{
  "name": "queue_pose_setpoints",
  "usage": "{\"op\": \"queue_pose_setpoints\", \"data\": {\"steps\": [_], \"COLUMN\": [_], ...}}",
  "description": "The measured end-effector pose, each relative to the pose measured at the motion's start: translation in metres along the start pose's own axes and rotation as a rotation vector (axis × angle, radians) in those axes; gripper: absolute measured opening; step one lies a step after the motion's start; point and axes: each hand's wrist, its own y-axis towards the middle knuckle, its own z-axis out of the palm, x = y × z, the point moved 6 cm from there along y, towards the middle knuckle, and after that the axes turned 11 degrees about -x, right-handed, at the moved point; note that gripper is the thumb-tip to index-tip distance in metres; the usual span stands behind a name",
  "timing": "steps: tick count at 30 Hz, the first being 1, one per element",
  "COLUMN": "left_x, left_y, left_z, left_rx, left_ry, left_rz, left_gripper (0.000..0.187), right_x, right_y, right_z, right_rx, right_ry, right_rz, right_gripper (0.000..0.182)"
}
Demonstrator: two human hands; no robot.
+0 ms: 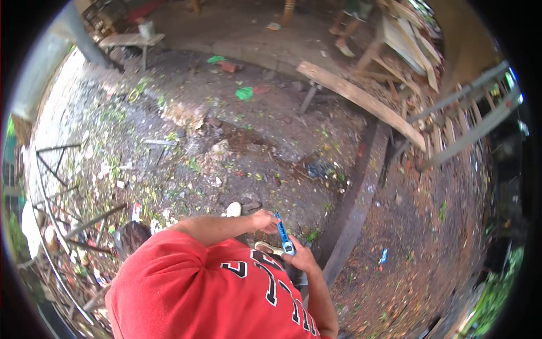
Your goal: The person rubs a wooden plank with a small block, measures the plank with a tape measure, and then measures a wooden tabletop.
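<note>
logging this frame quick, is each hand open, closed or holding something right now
Left hand: closed on the upper end of the slim blue item.
Right hand: closed on its lower end.

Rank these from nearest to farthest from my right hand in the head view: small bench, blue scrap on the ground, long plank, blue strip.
From your right hand:
1. Blue strip: in your hands.
2. Blue scrap: on the ground to the right.
3. Long plank: ahead, to the right.
4. Small bench: far ahead, on the left.
</note>
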Motion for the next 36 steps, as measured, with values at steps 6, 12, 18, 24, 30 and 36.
{"op": "queue_pose_setpoints", "data": {"steps": [6,12,18,24,30,36], "left_x": [-0.034,-0.038,0.074,0.088,0.020,-0.019], "left_y": [-0.026,-0.078,-0.141,-0.147,-0.087,-0.079], "left_z": [-0.161,-0.388,-0.620,-0.571,-0.356,-0.294], "left_rx": [-0.205,-0.675,-1.367,-1.323,-0.866,-0.869], "left_ry": [-0.333,-0.622,-0.961,-0.954,-0.941,-0.980], "left_rz": [0.149,0.361,0.260,0.233,0.103,0.082], "left_gripper": [0.031,0.027,0.020,0.018,0.020,0.022], "right_x": [0.095,0.166,0.146,0.185,0.233,0.289], "right_y": [0.082,0.120,0.155,0.207,0.266,0.294], "right_z": [0.045,0.046,0.015,0.013,0.049,0.093], "right_rx": [0.256,0.461,0.641,0.699,0.804,0.863], "right_ry": [-0.171,-0.362,-0.631,-0.597,-0.584,-0.580], "right_rz": [-0.028,-0.106,-0.269,-0.385,-0.465,-0.660], "right_gripper": [0.081,0.083,0.082,0.075,0.068,0.076]}}
